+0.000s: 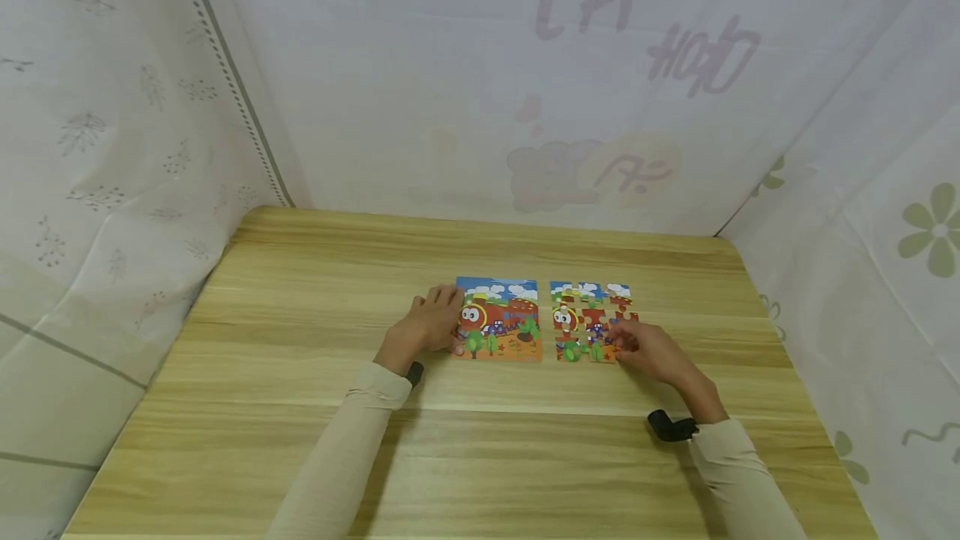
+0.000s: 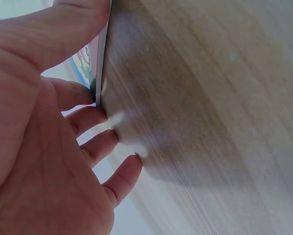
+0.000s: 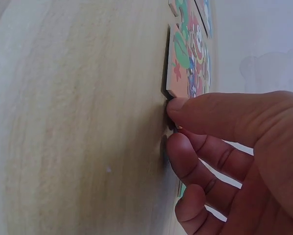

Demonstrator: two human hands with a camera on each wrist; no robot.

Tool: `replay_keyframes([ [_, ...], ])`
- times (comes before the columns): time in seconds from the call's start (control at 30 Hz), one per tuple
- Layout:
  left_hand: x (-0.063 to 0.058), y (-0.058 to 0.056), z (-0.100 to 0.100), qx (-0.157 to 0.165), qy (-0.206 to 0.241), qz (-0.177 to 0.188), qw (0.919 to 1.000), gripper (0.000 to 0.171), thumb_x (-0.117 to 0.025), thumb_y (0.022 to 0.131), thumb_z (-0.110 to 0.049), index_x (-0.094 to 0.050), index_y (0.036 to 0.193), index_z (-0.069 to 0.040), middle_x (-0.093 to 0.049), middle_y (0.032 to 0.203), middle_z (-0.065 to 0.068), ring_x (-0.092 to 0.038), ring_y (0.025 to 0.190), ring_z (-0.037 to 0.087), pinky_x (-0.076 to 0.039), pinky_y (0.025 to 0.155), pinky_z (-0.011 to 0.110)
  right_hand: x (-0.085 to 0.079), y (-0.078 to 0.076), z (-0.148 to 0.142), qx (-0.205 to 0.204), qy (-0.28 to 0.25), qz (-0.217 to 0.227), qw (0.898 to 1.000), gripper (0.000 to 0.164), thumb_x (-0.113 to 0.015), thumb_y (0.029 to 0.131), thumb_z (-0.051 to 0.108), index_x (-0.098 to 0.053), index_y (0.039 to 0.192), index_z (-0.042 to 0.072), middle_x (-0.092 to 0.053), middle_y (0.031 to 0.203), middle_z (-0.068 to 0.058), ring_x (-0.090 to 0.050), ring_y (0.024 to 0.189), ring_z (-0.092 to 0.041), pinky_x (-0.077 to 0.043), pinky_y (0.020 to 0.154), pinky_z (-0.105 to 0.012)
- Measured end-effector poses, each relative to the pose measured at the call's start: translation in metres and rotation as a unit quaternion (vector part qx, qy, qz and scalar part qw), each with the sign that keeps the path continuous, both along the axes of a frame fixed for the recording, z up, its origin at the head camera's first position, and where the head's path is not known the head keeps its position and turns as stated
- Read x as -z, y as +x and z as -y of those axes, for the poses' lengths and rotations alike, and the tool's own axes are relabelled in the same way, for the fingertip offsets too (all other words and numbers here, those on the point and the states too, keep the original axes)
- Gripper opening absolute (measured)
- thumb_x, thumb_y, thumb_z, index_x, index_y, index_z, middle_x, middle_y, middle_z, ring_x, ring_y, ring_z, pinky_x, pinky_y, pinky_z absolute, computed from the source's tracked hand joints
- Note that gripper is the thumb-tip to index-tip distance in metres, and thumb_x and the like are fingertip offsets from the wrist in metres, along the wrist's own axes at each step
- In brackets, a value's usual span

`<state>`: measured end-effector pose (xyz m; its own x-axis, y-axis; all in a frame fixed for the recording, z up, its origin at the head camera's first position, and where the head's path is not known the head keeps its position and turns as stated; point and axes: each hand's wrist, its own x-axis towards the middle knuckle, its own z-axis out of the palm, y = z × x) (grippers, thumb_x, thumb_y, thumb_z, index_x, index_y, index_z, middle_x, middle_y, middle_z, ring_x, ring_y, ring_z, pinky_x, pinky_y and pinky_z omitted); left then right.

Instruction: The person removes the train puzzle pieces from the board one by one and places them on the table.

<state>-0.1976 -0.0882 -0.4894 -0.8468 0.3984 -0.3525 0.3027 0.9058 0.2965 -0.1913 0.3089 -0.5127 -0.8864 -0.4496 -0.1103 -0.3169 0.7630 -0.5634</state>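
Note:
A square train picture board (image 1: 498, 319) lies flat on the table. At its left edge is my left hand (image 1: 433, 319); the thumb (image 2: 73, 24) and index finger touch the board's edge, and the other fingers spread loosely against the tabletop. Beside the board, to the right, lie several jigsaw pieces (image 1: 588, 294) of the same picture, set in rows with small gaps. My right hand (image 1: 651, 348) is at the lower right of these rows, thumb and index finger pinching at a piece mostly hidden by the fingers. The thumb touches the corner of an orange piece with a red star (image 3: 178, 73).
The wooden table (image 1: 487, 457) extends around both puzzles. Patterned cloth (image 1: 450, 90) hangs behind it and along both sides. A black wrist strap (image 1: 671, 426) sits on the right wrist, and part of another shows on the left.

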Motion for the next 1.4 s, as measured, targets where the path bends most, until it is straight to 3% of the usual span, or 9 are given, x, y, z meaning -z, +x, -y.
replay_keyframes([
  [0.6,0.0008,0.0001,0.0022,-0.001,0.015,0.007,0.9999,0.103,-0.075,0.084,-0.04,-0.015,0.157,0.001,-0.015,0.162,0.02,-0.013,0.149,0.038,-0.025,0.113,0.057,-0.0022,-0.0025,0.0032,0.014,0.008,0.031,0.999,0.019,-0.07,0.085,-0.005,-0.066,0.101,0.004,-0.062,0.088,-0.004,-0.058,0.082,-0.016,-0.049,0.072,-0.032],
  [0.9,0.0001,0.0006,0.0015,-0.005,0.015,0.005,0.9999,0.103,-0.075,0.084,-0.04,-0.016,0.157,0.001,-0.016,0.161,0.02,-0.014,0.149,0.038,-0.025,0.113,0.057,-0.0027,-0.0004,0.0001,-0.012,-0.026,0.005,1.0,0.019,-0.07,0.083,-0.006,-0.065,0.097,0.004,-0.061,0.083,-0.003,-0.057,0.076,-0.015,-0.048,0.066,-0.03],
  [1.17,-0.0004,0.0003,0.0019,-0.002,0.015,0.007,0.9999,0.102,-0.074,0.084,-0.04,-0.016,0.157,0.001,-0.016,0.161,0.02,-0.014,0.149,0.038,-0.025,0.112,0.057,-0.0033,-0.0028,0.0043,0.018,0.004,0.039,0.999,0.017,-0.07,0.085,-0.004,-0.066,0.1,0.004,-0.061,0.087,-0.004,-0.057,0.081,-0.017,-0.047,0.072,-0.034],
  [1.4,0.0002,-0.0004,0.0017,-0.002,0.013,0.009,0.9999,0.103,-0.074,0.084,-0.04,-0.015,0.157,0.001,-0.015,0.162,0.019,-0.013,0.149,0.038,-0.025,0.113,0.057,-0.0061,-0.0023,0.0058,0.025,0.014,0.037,0.999,0.019,-0.07,0.086,-0.002,-0.066,0.103,0.003,-0.062,0.088,-0.003,-0.059,0.083,-0.017,-0.049,0.073,-0.035],
])
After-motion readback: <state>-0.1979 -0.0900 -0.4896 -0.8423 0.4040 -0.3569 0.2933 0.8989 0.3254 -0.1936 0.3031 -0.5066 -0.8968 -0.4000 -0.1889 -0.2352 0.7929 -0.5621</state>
